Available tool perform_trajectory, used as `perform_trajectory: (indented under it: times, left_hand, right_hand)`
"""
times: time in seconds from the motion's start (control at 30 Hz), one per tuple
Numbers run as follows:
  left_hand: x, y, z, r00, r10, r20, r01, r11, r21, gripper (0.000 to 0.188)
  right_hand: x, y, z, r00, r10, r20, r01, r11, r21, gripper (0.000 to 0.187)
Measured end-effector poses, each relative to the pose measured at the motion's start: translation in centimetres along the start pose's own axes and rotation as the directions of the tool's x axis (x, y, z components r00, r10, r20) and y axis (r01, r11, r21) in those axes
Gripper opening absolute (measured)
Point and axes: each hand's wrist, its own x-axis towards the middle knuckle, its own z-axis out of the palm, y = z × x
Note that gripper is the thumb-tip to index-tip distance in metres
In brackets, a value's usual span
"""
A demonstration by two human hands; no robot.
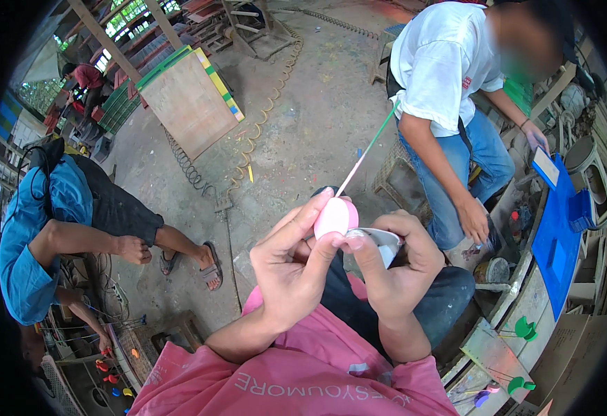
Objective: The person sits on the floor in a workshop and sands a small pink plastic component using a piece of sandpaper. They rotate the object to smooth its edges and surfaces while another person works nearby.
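In front of my chest, my left hand is closed round a pink, rounded flat piece, gripping its edge between thumb and fingers. A thin stick, green at its far end and pinkish near the piece, slants up and right from behind it. My right hand pinches a white curled sheet with a greyish inside; its exact kind I cannot make out. The sheet's near end and my right thumb meet the lower right edge of the pink piece. My right fingertips are partly hidden behind the sheet.
To the right sits a person in a white shirt, beside a blue board and green pieces on sticks. At left is a person in a blue shirt. Panels and a coiled hose are on the floor ahead.
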Motion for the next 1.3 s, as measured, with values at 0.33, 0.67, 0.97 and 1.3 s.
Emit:
perform_trajectory:
  times: [0.33, 0.67, 0.97, 1.3]
  left_hand:
    - [0.1, 0.2, 0.5, 0.999, 0.039, 0.027, -0.037, 0.996, -0.082, 0.039]
    - [0.2, 0.2, 0.8, 0.998, 0.055, 0.002, -0.055, 0.996, -0.068, 0.039]
    - [-0.2, -0.2, 1.0, 0.999, 0.017, 0.030, -0.013, 0.990, -0.141, 0.038]
    - [0.3, 0.0, 1.1, 1.000, 0.012, -0.021, -0.014, 0.995, -0.100, 0.037]
  right_hand:
    - [0.3, 0.0, -0.2, 0.999, -0.014, -0.045, 0.015, 1.000, 0.024, 0.021]
    - [0.2, 0.3, -0.4, 0.999, -0.048, -0.024, 0.048, 0.999, 0.002, 0.021]
    - [0.3, 0.0, -0.6, 0.997, 0.032, -0.075, -0.029, 0.999, 0.038, 0.020]
    - [0.1, 0.4, -0.6, 1.000, -0.022, 0.003, 0.022, 1.000, -0.007, 0.020]
